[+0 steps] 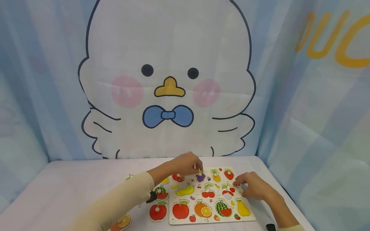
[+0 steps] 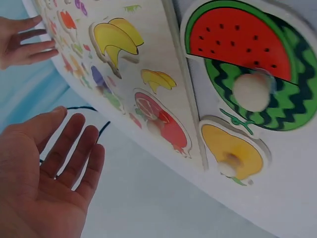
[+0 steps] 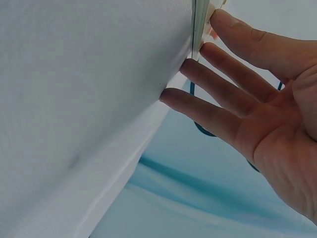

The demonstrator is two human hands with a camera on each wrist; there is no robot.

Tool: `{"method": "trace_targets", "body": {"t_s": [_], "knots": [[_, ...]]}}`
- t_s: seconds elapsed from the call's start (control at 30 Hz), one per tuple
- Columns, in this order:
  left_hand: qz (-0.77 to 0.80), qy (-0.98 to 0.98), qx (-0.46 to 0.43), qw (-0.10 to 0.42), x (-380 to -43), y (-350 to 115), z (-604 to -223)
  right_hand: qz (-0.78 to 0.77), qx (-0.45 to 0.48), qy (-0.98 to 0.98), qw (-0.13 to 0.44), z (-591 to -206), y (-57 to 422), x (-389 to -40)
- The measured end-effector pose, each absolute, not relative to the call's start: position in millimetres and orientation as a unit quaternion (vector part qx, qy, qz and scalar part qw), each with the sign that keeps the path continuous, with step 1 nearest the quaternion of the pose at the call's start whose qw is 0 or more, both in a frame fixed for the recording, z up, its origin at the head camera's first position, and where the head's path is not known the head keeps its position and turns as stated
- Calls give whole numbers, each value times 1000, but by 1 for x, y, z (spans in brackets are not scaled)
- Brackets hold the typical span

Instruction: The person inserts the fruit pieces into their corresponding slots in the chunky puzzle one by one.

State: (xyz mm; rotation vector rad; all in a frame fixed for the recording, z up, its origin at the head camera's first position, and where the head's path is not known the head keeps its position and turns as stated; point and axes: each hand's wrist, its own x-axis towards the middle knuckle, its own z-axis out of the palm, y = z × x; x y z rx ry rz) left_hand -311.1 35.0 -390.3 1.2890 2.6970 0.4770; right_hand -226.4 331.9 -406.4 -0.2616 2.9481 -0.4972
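My left hand [image 1: 189, 163] hovers over the back row of a wooden fruit puzzle board [image 1: 199, 220], its fingertips close to the purple grape piece [image 1: 200, 177]. In the left wrist view the fingers of that hand [image 2: 59, 168] are loosely bent, with nothing between them. My right hand [image 1: 254, 185] rests at the board's right edge. In the right wrist view its fingers [image 3: 218, 89] reach the board's side and the table, and the thumb lies near the top face. Along the back row sit a red cut-fruit piece [image 1: 178, 177], a pineapple [image 1: 215, 175] and a strawberry [image 1: 229, 174].
Left of the board lie knobbed pieces: a watermelon [image 1: 161, 193], an apple [image 1: 158, 212], an orange [image 1: 125, 221] and a yellow pear-shaped piece [image 2: 233, 148]. My left sleeve [image 1: 121, 199] covers part of that area. A cartoon curtain [image 1: 170, 138] hangs behind the white table [image 1: 72, 179].
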Motion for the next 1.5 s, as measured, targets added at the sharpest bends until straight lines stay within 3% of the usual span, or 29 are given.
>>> {"method": "trace_targets", "body": {"t_s": [0.7, 1.5], "knots": [[212, 903, 356, 113, -289, -72, -378, -157, -91, 980, 84, -407, 335, -225], [258, 881, 298, 263, -244, -205, -385, -151, -89, 981, 80, -405, 332, -226]]}}
